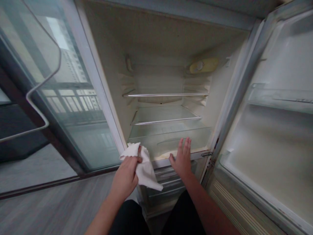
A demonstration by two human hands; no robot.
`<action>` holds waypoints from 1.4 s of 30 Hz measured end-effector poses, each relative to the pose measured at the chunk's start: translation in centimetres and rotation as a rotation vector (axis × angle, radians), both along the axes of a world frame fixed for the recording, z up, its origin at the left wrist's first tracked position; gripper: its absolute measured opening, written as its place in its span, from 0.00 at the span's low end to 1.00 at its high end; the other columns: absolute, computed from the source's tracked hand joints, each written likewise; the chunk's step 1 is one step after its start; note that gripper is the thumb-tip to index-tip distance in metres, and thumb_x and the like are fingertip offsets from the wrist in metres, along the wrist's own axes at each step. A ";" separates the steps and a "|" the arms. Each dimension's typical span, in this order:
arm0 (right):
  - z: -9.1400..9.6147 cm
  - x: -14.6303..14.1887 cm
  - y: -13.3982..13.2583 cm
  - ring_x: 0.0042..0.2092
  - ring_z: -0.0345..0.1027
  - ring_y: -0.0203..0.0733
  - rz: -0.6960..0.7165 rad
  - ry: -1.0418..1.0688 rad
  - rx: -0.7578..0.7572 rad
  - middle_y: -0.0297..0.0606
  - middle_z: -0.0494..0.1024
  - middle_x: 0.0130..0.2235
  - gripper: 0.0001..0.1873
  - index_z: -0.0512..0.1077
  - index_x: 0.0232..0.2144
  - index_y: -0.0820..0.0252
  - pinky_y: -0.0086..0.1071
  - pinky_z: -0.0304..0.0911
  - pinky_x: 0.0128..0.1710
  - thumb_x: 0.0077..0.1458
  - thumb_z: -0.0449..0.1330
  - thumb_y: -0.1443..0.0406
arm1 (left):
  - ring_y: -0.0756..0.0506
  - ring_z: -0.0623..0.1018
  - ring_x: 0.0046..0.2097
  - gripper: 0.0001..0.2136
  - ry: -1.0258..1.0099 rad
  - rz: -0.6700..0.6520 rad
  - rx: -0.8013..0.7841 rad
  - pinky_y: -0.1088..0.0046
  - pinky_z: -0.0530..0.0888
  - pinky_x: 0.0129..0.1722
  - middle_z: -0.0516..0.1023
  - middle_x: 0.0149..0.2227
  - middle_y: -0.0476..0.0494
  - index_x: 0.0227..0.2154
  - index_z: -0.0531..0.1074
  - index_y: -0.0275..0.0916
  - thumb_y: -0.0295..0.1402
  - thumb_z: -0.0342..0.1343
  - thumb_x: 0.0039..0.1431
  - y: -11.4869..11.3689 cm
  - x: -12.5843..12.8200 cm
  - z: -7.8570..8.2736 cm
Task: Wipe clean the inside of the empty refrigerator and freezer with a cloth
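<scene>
My left hand [127, 173] is closed around a white cloth [144, 168], held at the lower left corner of the open fridge [171, 42]. My right hand [183, 158] is open, fingers stretched toward the clear crisper drawer [195, 137] at the bottom of the fridge compartment, near its front edge. Two glass shelves [166, 94] sit above the drawer, with nothing on them.
The fridge door [276, 140] stands open on the right, its door shelf [281, 98] bare. A glass sliding door [73, 98] is on the left, and a wire rack edge [46, 81] is at the far left. The freezer drawers [168, 186] sit below. The floor is grey wood.
</scene>
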State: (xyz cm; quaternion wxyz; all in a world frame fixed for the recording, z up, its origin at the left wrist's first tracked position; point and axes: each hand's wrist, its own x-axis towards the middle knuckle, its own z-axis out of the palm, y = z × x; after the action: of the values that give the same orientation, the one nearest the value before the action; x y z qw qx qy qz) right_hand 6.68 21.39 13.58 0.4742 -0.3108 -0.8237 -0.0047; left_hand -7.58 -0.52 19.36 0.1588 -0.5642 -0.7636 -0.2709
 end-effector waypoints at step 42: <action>-1.0 -2.2 4.0 0.65 0.55 0.56 0.062 -0.286 -0.094 0.48 0.69 0.63 0.26 0.69 0.61 0.62 0.47 0.45 0.67 0.64 0.51 0.64 | 0.29 0.38 0.74 0.38 0.119 0.094 0.251 0.37 0.46 0.68 0.33 0.75 0.39 0.72 0.45 0.44 0.35 0.52 0.59 31.0 6.2 2.1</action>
State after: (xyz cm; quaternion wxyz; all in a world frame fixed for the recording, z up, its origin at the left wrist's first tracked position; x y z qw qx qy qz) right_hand 4.49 25.40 12.59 0.3367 -0.3031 -0.8915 0.0041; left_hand -1.40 30.43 21.41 0.2856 -0.5187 -0.7385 -0.3224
